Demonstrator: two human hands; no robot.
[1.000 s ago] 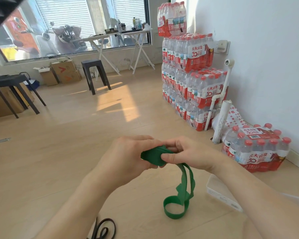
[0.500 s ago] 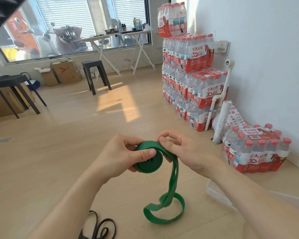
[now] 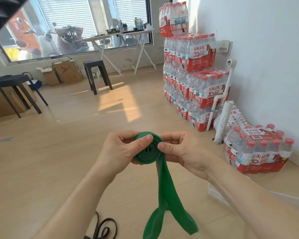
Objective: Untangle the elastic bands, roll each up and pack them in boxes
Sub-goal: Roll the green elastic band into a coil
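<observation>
Stacked packs of water bottles (image 3: pixel 192 73) stand by the white wall (image 3: pixel 266 49), near two dark stools (image 3: pixel 97 75).

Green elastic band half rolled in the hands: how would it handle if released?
Probably floppy: the green elastic band hangs limp below its coil. The coil likely springs loose unless left hand and right hand pinch it.

Green elastic band (image 3: pixel 164 185), black band (image 3: pixel 104 228), red-labelled water bottles (image 3: pixel 259 150), pale wood floor (image 3: pixel 59 152)
</observation>
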